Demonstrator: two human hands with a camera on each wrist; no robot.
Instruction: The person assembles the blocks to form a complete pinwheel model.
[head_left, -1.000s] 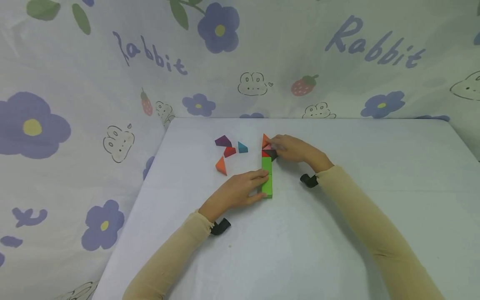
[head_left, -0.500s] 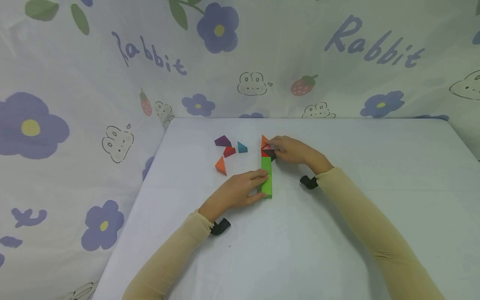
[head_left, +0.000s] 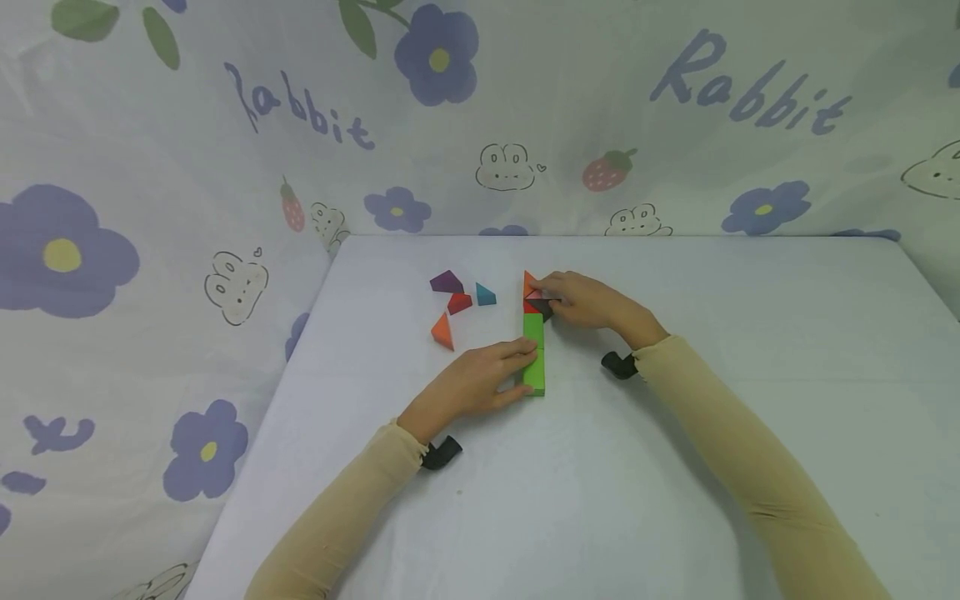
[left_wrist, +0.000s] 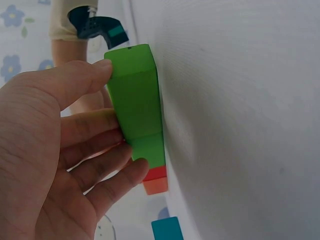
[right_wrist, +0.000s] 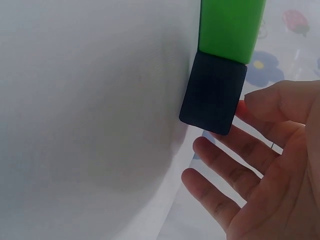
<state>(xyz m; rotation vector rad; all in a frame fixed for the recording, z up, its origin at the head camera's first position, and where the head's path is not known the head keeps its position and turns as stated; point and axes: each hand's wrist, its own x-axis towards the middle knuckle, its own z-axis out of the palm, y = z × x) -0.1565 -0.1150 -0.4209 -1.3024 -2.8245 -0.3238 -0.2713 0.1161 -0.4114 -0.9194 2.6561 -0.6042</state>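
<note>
In the head view, two green rectangular blocks [head_left: 533, 329] lie end to end in a line. My left hand [head_left: 474, 382] rests its fingertips on them, thumb at the near end; the left wrist view shows the fingers [left_wrist: 117, 187] spread loosely along one side. Beyond the green stand a red block [head_left: 531, 307], a dark wedge-shaped block [head_left: 542, 309] and an orange triangular block [head_left: 528, 283]. My right hand [head_left: 588, 298] pinches a small pink triangular block [head_left: 535, 294] between thumb and index finger, mostly hidden. Its other fingers [right_wrist: 215, 197] are extended beside the dark block.
Left of the line lie loose blocks: purple [head_left: 447, 282], red [head_left: 460, 302], blue [head_left: 486, 295] and orange [head_left: 442, 332]. They sit on a white-covered table [head_left: 600, 483]. A patterned cloth [head_left: 555, 100] stands behind and at the left.
My right thumb and fingers have shifted slightly at the pink and dark blocks, and the dark block sits closer against the line. My left hand has stayed put.
</note>
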